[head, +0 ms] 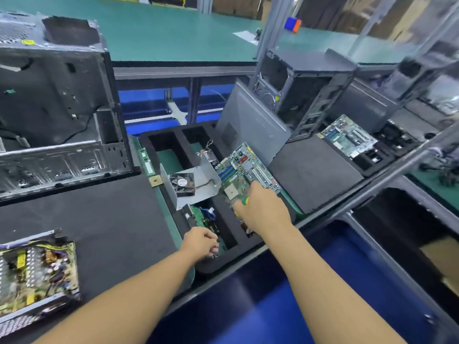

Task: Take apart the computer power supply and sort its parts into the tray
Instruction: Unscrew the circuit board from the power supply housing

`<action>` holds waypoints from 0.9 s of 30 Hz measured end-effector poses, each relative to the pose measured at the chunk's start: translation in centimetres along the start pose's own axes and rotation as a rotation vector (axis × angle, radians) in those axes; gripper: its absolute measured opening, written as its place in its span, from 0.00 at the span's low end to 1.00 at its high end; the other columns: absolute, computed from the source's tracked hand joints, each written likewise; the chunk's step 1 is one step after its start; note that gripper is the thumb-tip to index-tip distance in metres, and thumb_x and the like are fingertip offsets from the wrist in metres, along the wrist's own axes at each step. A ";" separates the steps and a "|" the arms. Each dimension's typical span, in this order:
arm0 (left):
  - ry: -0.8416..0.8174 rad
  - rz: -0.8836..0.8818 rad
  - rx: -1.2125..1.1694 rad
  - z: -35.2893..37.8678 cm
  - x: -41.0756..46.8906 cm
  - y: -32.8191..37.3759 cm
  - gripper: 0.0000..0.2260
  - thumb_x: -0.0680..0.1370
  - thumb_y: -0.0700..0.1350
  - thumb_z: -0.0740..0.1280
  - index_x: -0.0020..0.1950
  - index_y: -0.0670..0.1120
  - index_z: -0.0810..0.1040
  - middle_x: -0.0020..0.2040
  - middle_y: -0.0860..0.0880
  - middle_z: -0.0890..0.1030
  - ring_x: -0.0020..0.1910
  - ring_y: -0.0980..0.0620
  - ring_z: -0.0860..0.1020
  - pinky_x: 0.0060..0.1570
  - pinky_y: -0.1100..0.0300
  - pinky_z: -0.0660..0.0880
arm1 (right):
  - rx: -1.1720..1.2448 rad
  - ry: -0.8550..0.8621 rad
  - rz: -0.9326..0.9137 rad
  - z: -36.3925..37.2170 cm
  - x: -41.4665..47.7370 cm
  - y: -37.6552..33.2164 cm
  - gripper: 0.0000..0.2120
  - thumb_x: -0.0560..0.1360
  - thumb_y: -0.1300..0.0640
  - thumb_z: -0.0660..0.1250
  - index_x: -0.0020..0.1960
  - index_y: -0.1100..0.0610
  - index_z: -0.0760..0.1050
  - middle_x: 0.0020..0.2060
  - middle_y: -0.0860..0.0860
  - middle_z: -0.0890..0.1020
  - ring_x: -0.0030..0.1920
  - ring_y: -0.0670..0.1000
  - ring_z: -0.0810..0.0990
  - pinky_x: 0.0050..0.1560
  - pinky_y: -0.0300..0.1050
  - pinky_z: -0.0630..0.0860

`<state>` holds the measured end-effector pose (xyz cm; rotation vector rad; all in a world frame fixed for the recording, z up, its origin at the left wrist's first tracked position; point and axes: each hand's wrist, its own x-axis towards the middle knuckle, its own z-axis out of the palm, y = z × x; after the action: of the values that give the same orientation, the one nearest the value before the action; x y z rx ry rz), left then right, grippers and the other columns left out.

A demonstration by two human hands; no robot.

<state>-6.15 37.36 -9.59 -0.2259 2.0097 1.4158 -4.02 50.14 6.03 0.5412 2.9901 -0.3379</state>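
The opened power supply [37, 276] lies at the lower left on the black mat, its circuit board and wires exposed. Its grey metal cover with the black fan [191, 184] rests tilted in the black foam tray [223, 259]. A green motherboard [244, 167] leans in the tray's far right part, and a smaller green board [200, 217] sits in a middle compartment. My left hand [201, 242] hovers over the tray's near compartment, fingers pinched on small metal bits that look like screws. My right hand [260, 212] is over the tray beside the motherboard, closed on a green-and-yellow tool handle [246, 201].
An open computer case [54, 108] stands at the left. A grey side panel [250, 130] leans behind the tray, with another case [303, 90] beyond it. A second tray holding a motherboard [347, 137] is at the right. A blue bin [273, 306] sits below the table's edge.
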 end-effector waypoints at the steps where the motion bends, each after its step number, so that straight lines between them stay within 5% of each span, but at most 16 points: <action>1: 0.001 -0.037 -0.041 0.4 0.4 -0.1 0.05 0.77 0.29 0.67 0.51 0.34 0.81 0.42 0.37 0.81 0.31 0.49 0.79 0.26 0.65 0.77 | -0.001 0.012 0.018 -0.1 -0.2 0.6 0.15 0.77 0.45 0.63 0.50 0.55 0.64 0.38 0.50 0.71 0.36 0.56 0.72 0.32 0.46 0.64; 6: -0.057 -0.015 0.151 0.7 1.7 -0.6 0.17 0.78 0.34 0.63 0.66 0.41 0.79 0.53 0.40 0.83 0.39 0.46 0.77 0.42 0.62 0.73 | 0.021 0.034 0.050 -0.2 -0.8 2.4 0.14 0.77 0.46 0.63 0.51 0.57 0.66 0.38 0.51 0.73 0.38 0.58 0.74 0.33 0.46 0.67; 9: -0.065 0.099 0.363 0.1 1.3 0.0 0.18 0.78 0.39 0.59 0.65 0.50 0.81 0.54 0.47 0.84 0.42 0.49 0.81 0.39 0.67 0.72 | 0.040 0.054 0.053 0.0 -1.1 2.0 0.14 0.77 0.47 0.63 0.52 0.57 0.67 0.37 0.51 0.74 0.39 0.58 0.76 0.32 0.46 0.68; 13: -0.095 0.257 0.471 -2.8 0.6 1.7 0.15 0.80 0.40 0.62 0.65 0.49 0.80 0.54 0.52 0.84 0.50 0.53 0.82 0.55 0.63 0.76 | 0.139 0.158 -0.002 0.1 -1.0 0.2 0.11 0.76 0.48 0.64 0.48 0.55 0.67 0.36 0.49 0.75 0.33 0.52 0.73 0.29 0.43 0.67; 18: -0.097 0.456 1.074 -11.9 -0.8 3.3 0.14 0.80 0.45 0.61 0.62 0.54 0.81 0.62 0.55 0.80 0.63 0.53 0.77 0.62 0.57 0.71 | 0.329 0.234 -0.136 0.1 -0.7 -4.4 0.09 0.75 0.49 0.64 0.45 0.54 0.68 0.34 0.48 0.75 0.32 0.47 0.72 0.28 0.43 0.63; 23: 0.178 0.242 1.276 -23.4 -3.5 1.1 0.15 0.79 0.50 0.62 0.66 0.59 0.78 0.71 0.56 0.73 0.70 0.52 0.71 0.67 0.50 0.67 | 0.391 0.162 -0.312 0.9 -1.3 -10.7 0.10 0.75 0.46 0.63 0.46 0.52 0.69 0.34 0.49 0.77 0.35 0.52 0.76 0.30 0.45 0.69; 27: 0.170 -0.091 1.228 -31.8 -6.5 -2.7 0.24 0.79 0.63 0.63 0.71 0.54 0.74 0.71 0.52 0.74 0.70 0.49 0.72 0.68 0.52 0.68 | 0.427 0.098 -0.403 2.0 -2.3 -15.4 0.11 0.74 0.44 0.64 0.43 0.50 0.68 0.31 0.47 0.76 0.33 0.50 0.75 0.29 0.44 0.66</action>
<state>-13.01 6.55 -1.58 0.1168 2.5707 -0.0616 -7.22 34.87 7.43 -0.0348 3.1107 -1.0206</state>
